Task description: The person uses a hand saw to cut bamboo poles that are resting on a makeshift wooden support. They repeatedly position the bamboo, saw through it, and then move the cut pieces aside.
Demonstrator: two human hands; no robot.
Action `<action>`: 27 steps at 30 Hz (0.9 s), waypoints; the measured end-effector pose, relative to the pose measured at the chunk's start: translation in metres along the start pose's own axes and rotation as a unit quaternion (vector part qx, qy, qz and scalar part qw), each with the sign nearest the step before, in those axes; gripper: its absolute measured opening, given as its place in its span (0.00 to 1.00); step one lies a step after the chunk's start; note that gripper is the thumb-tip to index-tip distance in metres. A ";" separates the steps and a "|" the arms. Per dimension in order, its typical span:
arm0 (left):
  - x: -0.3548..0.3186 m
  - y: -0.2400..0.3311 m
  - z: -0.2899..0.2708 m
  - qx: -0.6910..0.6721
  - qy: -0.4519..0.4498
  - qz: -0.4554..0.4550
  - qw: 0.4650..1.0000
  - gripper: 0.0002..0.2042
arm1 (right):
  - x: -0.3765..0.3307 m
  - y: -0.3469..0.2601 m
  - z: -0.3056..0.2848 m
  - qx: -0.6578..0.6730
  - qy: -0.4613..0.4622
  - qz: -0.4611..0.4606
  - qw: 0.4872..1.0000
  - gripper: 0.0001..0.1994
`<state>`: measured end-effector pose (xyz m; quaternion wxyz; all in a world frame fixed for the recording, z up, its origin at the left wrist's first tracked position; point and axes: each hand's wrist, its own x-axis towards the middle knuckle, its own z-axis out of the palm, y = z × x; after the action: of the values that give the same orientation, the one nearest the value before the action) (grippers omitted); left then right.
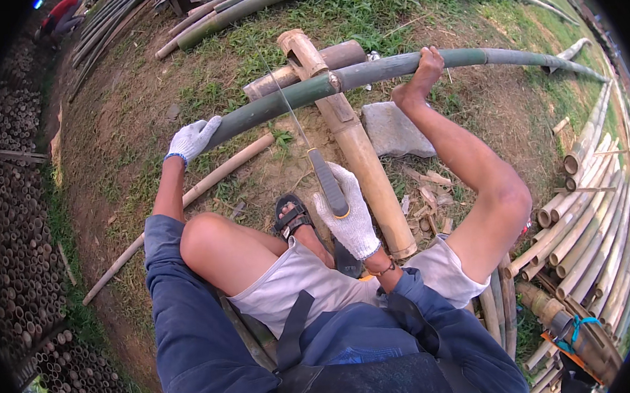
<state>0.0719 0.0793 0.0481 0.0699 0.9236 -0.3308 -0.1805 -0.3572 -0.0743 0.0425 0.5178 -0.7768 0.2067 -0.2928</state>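
A long green bamboo pole [268,105] lies crosswise in front of me. My left hand [193,139], in a white knit glove, is closed around its left end. A hand saw [329,184] with a grey and yellow handle is gripped in my gloved right hand [350,214]. Its thin blade points away from me and crosses the pole left of a node; how deep any cut goes cannot be seen. My bare right foot [421,79] presses on the pole. A notched bamboo post [360,157], lying over a short thick bamboo piece [345,54], supports the pole.
A flat grey stone [396,130] and bamboo scraps [430,197] lie near the post. A thin bamboo stick [229,169] runs along the ground at left. Stacked bamboo poles [587,228] fill the right side. Cut bamboo ends [25,275] are piled at far left. Another person [61,15] is far off.
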 end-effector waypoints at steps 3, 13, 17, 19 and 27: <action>0.002 0.021 -0.017 0.041 -0.033 0.057 0.997 0.39 | 0.007 -0.003 0.004 -0.023 0.001 -0.011 1.000 0.36; 0.019 0.076 0.022 0.101 0.033 0.133 0.985 0.40 | -0.029 -0.031 -0.002 -0.001 -0.034 0.070 0.997 0.35; 0.022 0.072 0.020 0.100 0.017 0.130 0.986 0.44 | -0.080 -0.055 -0.024 -0.054 -0.008 0.046 0.997 0.35; 0.025 0.073 0.020 0.109 0.026 0.139 0.984 0.40 | -0.097 -0.062 -0.033 -0.059 -0.006 0.042 0.997 0.34; 0.019 0.080 0.013 0.096 0.013 0.118 0.988 0.40 | -0.079 -0.052 -0.029 -0.033 -0.023 0.061 0.997 0.32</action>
<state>0.0338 0.0058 0.0502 0.0056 0.8827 -0.4526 -0.1266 -0.4343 -0.0247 0.0799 0.5132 -0.7860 0.2515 -0.2356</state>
